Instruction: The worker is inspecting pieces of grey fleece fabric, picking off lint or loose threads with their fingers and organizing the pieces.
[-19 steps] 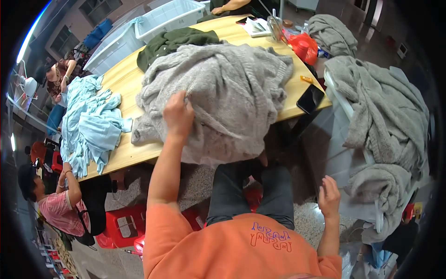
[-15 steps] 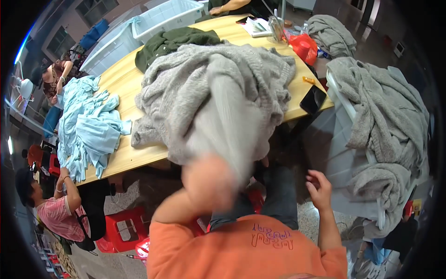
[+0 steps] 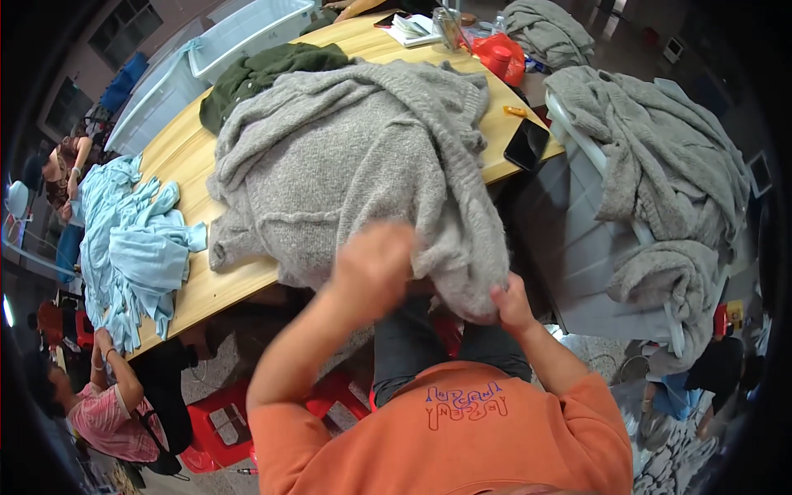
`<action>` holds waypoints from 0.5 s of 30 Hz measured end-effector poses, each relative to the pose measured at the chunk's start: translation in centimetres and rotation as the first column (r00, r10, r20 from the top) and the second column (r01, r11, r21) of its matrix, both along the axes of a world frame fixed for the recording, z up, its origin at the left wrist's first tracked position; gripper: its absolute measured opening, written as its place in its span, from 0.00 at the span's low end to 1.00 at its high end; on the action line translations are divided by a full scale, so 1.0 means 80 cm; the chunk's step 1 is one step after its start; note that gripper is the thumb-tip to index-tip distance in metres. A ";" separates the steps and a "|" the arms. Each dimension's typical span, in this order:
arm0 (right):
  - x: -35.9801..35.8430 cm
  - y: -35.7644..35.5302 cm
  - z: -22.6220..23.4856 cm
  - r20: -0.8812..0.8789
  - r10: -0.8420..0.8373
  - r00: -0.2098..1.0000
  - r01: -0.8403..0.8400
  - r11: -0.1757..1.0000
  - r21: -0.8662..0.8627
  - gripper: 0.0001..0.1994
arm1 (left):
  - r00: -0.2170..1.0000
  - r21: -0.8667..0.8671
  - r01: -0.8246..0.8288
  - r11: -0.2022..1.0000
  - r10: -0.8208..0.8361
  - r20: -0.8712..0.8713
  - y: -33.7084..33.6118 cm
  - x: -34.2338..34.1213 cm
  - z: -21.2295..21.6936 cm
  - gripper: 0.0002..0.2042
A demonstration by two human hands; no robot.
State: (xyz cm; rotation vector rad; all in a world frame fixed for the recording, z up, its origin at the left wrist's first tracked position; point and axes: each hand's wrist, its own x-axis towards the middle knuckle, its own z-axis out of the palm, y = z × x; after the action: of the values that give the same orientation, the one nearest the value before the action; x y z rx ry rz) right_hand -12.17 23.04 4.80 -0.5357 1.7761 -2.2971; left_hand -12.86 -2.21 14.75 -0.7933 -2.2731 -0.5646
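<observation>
Grey knitted garment (image 3: 309, 177) mid-frame; right hand (image 3: 516, 304) gripping its lower-right edge. Left hand (image 3: 375, 268) over it, blurred, can't tell grip. Dark-green fabric bundle (image 3: 268, 74) crowds upper left; flat black phone (image 3: 526, 145) upper right.

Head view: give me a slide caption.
Right hand holds grey knitwear overhanging a wooden table, left hand blurred over it.

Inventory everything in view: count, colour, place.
Table: one, pale wood, centre
Knit heap: count unclear, grey, table's front
Dark garment: count unclear, green, behind heap
Blue garments: several, light blue, table's left
Phone: one, black, table's right
Bag: one, red, table's far right
Bins: three visible, whitish, beyond and right
Draped knits: several, grey, right bin
Stools: several, red, lower left
Co-workers: several, mixed clothing, around table
Left grip: one, bare, heap's front
Right grip: one, bare, heap's right front
</observation>
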 end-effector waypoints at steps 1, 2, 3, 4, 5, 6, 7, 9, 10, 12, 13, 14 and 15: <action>0.011 0.010 0.003 0.090 0.006 0.996 -0.010 0.999 0.037 0.15 | 0.991 -0.031 -0.110 0.993 0.107 -0.076 -0.010 -0.042 0.007 0.14; 0.022 0.020 0.008 0.113 0.021 0.993 -0.023 1.000 0.011 0.15 | 0.987 -0.059 -0.151 0.987 0.146 -0.073 -0.024 -0.087 0.014 0.16; 0.034 0.030 0.015 0.129 0.048 0.990 -0.047 0.999 -0.017 0.15 | 0.969 -0.123 -0.230 0.965 0.216 -0.120 -0.032 -0.134 0.018 0.17; 0.045 0.039 0.023 0.132 0.012 0.991 -0.026 0.994 0.102 0.14 | 0.939 -0.169 -0.296 0.940 0.254 -0.231 -0.039 -0.178 0.021 0.18; 0.055 0.050 0.034 0.139 -0.004 0.990 -0.030 0.970 0.239 0.13 | 0.925 -0.253 -0.350 0.902 0.289 -0.247 -0.043 -0.215 0.020 0.19; 0.062 0.065 0.047 0.080 0.032 0.996 -0.062 0.914 0.401 0.11 | 0.904 -0.336 -0.419 0.843 0.353 -0.242 -0.044 -0.244 0.015 0.19; 0.069 0.081 0.059 0.009 0.088 0.996 -0.077 0.819 0.568 0.09 | 0.891 -0.385 -0.425 0.819 0.305 -0.335 -0.044 -0.269 0.010 0.19; 0.078 0.106 0.076 -0.258 0.212 0.943 -0.049 0.852 0.520 0.07 | 0.869 -0.325 -0.494 0.807 0.468 -0.160 -0.047 -0.308 0.000 0.13; 0.084 0.120 0.082 -0.302 0.132 0.944 0.010 0.904 0.427 0.07 | 0.849 -0.263 -0.528 0.808 0.510 -0.138 -0.050 -0.322 0.001 0.11; 0.095 0.147 0.086 -0.373 -0.038 0.927 0.156 0.944 0.291 0.06 | 0.849 0.090 -0.520 0.849 0.502 0.168 -0.073 -0.338 0.024 0.09; 0.099 0.156 0.083 -0.178 -0.325 0.929 0.359 0.909 0.211 0.05 | 0.734 -0.067 -0.595 0.801 0.506 -0.453 -0.096 -0.337 0.051 0.08; 0.099 0.166 0.078 -0.153 -0.485 0.861 0.505 0.852 0.137 0.05 | 0.701 0.110 -0.619 0.778 0.610 -0.370 -0.128 -0.333 0.094 0.08; 0.099 0.174 0.073 0.014 -0.568 0.823 0.568 0.823 0.004 0.05 | 0.614 0.310 -0.640 0.703 0.710 -0.343 -0.154 -0.323 0.140 0.09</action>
State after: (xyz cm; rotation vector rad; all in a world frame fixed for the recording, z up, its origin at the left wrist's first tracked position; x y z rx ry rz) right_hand -4.27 36.97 10.64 0.0388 2.1530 -2.6507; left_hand -38.70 -14.51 25.95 0.0779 -1.8613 -0.1606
